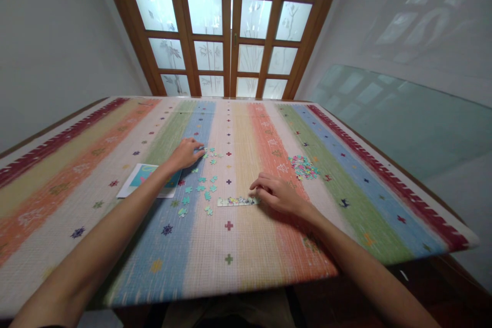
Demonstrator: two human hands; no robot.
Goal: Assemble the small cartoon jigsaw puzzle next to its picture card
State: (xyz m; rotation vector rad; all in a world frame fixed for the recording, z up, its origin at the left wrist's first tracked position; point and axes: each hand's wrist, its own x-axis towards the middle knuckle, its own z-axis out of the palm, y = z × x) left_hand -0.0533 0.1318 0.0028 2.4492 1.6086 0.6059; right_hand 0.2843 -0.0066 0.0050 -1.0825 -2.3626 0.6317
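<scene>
Broadly, the table [346,174], covered by a striped woven cloth in red, orange, green, blue and cream bands, fills the middle and lower frame, with a wooden glazed door [230,25] at upper centre. Just left of centre a printed reference sheet [140,177] lies flat, partly hidden under the left forearm. Near the frame's centre sits the assembled puzzle strip [236,201], a short joined row of pieces whose long axis runs left to right across the picture; its right end touches the fingertips of the right hand [277,193], which is curled palm-down with fingers bent narrow onto that end, so this hand is plainly the nearer one. Above and left of the strip, loose teal pieces [200,189] are scattered on the blue band, lying between the two hands. The left hand [187,152] reaches to the upper edge of that scatter, fingers pinched narrow on a small piece there; whether it has lifted it cannot be told. Right of centre a heaped pile of mixed pieces [303,166], pink and teal, lies just above the right hand.
</scene>
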